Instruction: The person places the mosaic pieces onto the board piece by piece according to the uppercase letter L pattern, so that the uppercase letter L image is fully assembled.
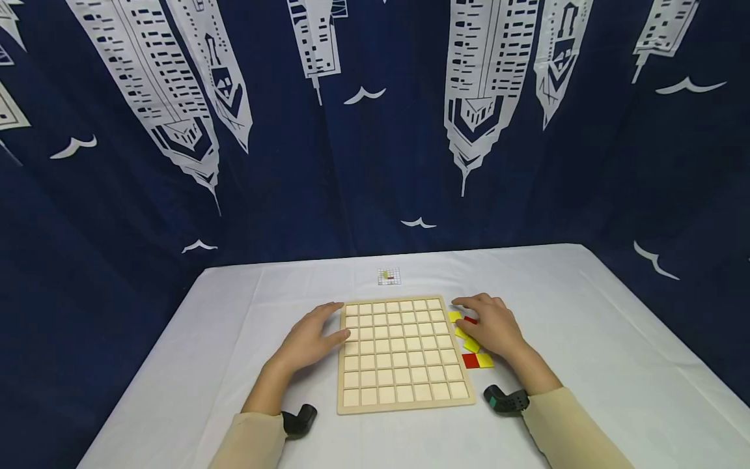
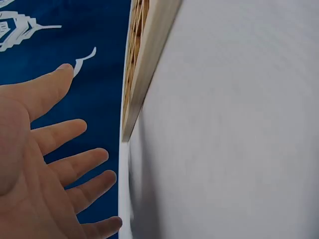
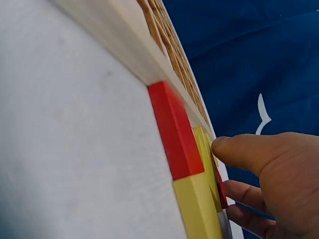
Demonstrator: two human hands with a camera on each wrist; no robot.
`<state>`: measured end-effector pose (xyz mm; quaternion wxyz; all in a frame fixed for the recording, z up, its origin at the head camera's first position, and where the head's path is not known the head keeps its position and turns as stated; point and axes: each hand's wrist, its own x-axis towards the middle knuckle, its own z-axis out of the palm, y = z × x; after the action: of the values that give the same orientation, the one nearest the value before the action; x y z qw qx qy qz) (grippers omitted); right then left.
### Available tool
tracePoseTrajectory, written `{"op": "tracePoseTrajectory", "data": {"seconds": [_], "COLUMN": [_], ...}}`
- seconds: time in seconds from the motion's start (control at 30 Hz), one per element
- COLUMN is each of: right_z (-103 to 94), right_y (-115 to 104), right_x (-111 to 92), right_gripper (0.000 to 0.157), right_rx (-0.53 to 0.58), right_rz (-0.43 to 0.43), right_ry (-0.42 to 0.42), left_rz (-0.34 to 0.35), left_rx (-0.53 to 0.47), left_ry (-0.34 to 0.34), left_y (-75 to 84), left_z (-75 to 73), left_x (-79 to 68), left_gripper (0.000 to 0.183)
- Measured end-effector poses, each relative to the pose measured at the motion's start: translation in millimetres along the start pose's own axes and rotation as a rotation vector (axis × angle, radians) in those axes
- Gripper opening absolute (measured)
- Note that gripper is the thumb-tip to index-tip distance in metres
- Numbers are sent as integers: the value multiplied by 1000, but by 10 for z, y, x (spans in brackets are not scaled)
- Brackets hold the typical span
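Note:
A square wooden grid board (image 1: 400, 358) lies flat on the white-covered table. My left hand (image 1: 306, 340) is at its left edge, fingers spread and thumb reaching towards the frame; the left wrist view shows the palm (image 2: 30, 184) holding nothing. To the right of the board lie several yellow and red tiles. My right hand (image 1: 492, 326) is over the far ones, partly hiding a red tile (image 1: 471, 320). In the right wrist view the thumb (image 3: 244, 151) is close to a yellow tile (image 3: 204, 149); contact is unclear. A red tile (image 1: 471, 361) adjoins a yellow tile (image 1: 485, 360) nearer me.
Beyond the board lies a small card (image 1: 389, 276) with a grid and a few coloured squares. A dark blue curtain (image 1: 351, 182) with white skyline prints hangs behind the table (image 1: 146, 391). Black devices (image 1: 299, 421) are strapped to both wrists.

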<state>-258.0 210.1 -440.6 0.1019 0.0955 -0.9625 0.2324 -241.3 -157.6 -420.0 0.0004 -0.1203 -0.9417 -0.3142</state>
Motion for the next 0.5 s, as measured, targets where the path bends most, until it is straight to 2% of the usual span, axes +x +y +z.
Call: {"op": "tracePoseTrajectory", "data": {"seconds": [0.23, 0.5], "right_z": [-20, -72], "right_y": [-6, -90], "right_x": [22, 121], "right_gripper": [34, 24], "right_rx": [-8, -74], "right_rz": [20, 37], "right_ry": [-15, -85], "left_rz": [-37, -2], "left_rx": [-112, -114], "left_ry": [-69, -99], "left_y": [-57, -252], "left_z": [106, 164], "left_x": [136, 139], "left_gripper": [68, 71]}}
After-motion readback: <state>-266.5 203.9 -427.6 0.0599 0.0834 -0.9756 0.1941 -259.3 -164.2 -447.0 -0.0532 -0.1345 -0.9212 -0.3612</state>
